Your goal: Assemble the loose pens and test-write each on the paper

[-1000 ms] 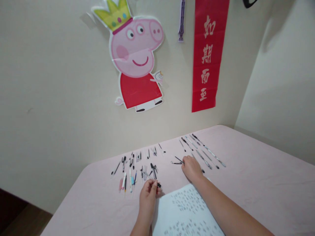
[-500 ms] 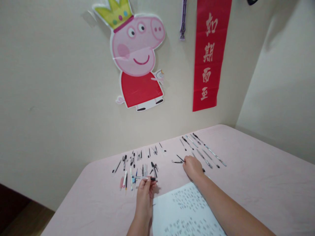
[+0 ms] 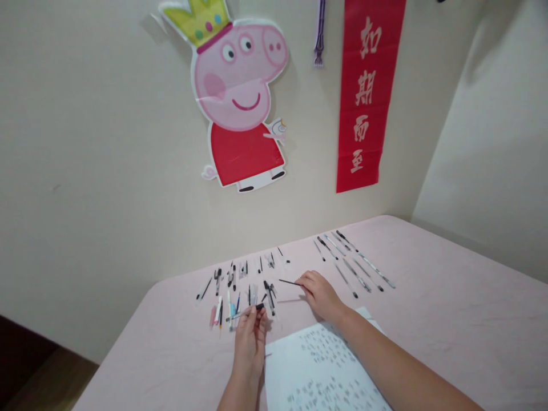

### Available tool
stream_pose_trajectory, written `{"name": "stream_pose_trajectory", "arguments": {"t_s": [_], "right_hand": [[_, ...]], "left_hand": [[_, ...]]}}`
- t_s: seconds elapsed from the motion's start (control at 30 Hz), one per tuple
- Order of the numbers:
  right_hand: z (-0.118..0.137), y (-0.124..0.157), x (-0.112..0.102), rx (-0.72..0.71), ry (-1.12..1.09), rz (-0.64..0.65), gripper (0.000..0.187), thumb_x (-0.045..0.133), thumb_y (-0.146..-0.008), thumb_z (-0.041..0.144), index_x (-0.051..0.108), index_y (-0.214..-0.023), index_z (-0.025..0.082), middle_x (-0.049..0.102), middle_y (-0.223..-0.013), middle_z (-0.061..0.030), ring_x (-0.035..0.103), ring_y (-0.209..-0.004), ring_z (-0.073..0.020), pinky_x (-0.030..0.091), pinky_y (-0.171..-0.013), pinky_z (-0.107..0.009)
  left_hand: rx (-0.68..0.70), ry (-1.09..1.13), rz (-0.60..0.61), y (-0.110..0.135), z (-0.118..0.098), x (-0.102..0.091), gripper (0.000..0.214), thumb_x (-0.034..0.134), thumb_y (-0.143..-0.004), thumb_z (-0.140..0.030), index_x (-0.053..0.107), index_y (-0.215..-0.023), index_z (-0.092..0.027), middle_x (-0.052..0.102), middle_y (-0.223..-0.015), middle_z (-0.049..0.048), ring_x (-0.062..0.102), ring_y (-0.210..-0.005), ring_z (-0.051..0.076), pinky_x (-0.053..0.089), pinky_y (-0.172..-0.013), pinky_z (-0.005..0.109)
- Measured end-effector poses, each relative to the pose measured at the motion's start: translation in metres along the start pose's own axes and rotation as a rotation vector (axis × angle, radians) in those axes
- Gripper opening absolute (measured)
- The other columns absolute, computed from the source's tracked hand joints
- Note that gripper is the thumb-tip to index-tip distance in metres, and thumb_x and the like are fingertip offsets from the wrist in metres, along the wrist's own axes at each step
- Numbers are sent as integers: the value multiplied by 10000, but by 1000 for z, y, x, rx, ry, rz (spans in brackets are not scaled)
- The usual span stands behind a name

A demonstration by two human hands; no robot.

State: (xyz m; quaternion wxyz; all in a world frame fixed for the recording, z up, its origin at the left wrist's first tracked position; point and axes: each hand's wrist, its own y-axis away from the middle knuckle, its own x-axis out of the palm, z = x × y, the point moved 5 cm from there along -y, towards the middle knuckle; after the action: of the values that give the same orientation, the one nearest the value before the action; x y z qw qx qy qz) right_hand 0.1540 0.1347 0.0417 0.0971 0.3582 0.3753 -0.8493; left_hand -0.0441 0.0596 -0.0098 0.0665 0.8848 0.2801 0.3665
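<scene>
My left hand (image 3: 250, 334) is closed around a clear pen barrel (image 3: 240, 314) with a black end, which points out to the left over the loose pen parts. To its right, my right hand (image 3: 319, 295) pinches a thin black pen refill (image 3: 289, 282), its free end pointing left. Below the refill, a faint pale streak reaches left from the same fingers; I cannot make out what it is. Just beyond the hands lies a group of black and clear pen parts (image 3: 269, 297). A white sheet with handwriting (image 3: 329, 365) lies under my right forearm.
Disassembled pens in small groups, such as a black cap and barrel (image 3: 218, 281), lie at the left of the pink-covered table (image 3: 158, 354). Several whole-looking pens (image 3: 377, 270) lie at the back right. The wall behind bears a pig cutout (image 3: 244, 103) and a red banner (image 3: 368, 114).
My right hand has moved left with the black refill, closer to my left hand. The pen barrel in my left hand has tilted, its left end dropping.
</scene>
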Motion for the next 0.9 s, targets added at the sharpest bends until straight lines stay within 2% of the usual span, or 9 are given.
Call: {"name": "stream_pose_trajectory", "arguments": {"t_s": [0.1, 0.27, 0.53, 0.9], "right_hand": [[12, 2, 6, -75, -4, 71, 250, 519, -805, 23, 638, -973, 163, 605, -907, -84, 512, -873, -212, 429, -756, -340], [16, 5, 9, -110, -6, 129, 195, 577, -803, 67, 631, -960, 169, 597, -913, -74, 505, -874, -209, 418, -750, -329], [14, 6, 9, -123, 9, 145, 153, 584, -817, 101, 634, -944, 170, 598, -911, -80, 511, -865, -209, 417, -737, -321], [15, 8, 9, -145, 45, 172, 158, 549, -859, 163, 656, -972, 188, 592, -904, -80, 514, -856, -203, 416, -724, -310]], "left_hand": [[13, -1, -25, 1, -1, -1, 149, 530, -841, -42, 598, -750, -138, 677, -673, 12, 660, -623, 67, 549, -630, 141], [21, 26, -62, 1, -3, -1, 184, 499, -857, -35, 584, -732, -138, 674, -674, 15, 655, -614, 63, 546, -614, 134], [34, 48, -91, -2, -4, -2, 196, 507, -850, -30, 572, -704, -142, 659, -663, 6, 651, -618, 61, 549, -631, 135], [46, 7, -69, -3, -3, -3, 143, 547, -833, -47, 576, -734, -146, 660, -668, 2, 651, -619, 66, 552, -649, 149]]}}
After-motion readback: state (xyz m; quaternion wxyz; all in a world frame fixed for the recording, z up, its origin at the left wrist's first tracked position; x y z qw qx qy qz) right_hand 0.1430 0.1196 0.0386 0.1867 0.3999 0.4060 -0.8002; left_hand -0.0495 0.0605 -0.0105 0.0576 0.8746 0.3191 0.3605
